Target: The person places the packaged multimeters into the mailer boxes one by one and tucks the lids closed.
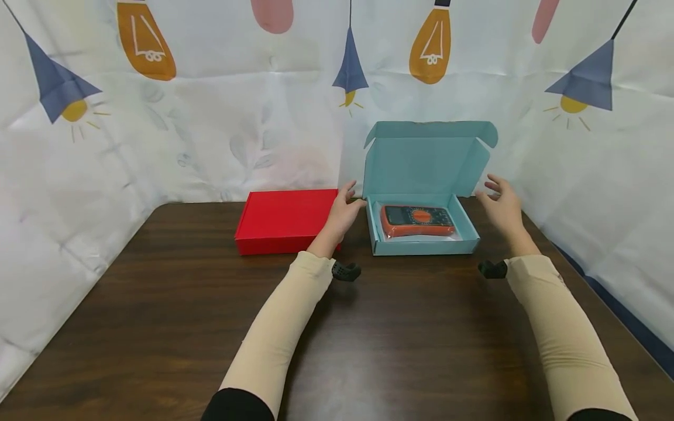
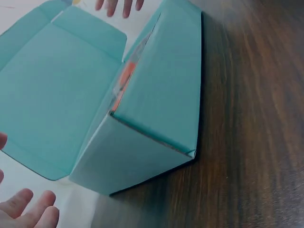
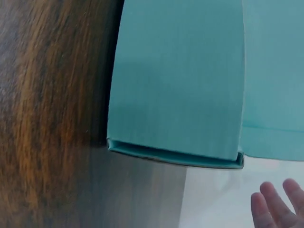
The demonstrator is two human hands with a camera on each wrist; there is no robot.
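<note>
A light-blue cardboard box [image 1: 425, 248] stands on the table with its lid [image 1: 426, 164] raised. Inside it lies an orange and black multimeter [image 1: 418, 220] in a clear plastic bag. My left hand [image 1: 344, 213] is beside the box's left side, fingers spread and holding nothing; it overlaps the right end of a closed red box [image 1: 286, 219] in the head view. To the right of the blue box, my right hand [image 1: 501, 204] hovers with loosely bent fingers and nothing in them. In the right wrist view, its fingers [image 3: 273, 204] are apart from the box wall.
The dark wooden table [image 1: 411, 327] carries both boxes near its back edge. Behind it hangs a white curtain [image 1: 210, 134] printed with lamps and bulbs. Dark bands [image 1: 346, 271] sit at both wrists.
</note>
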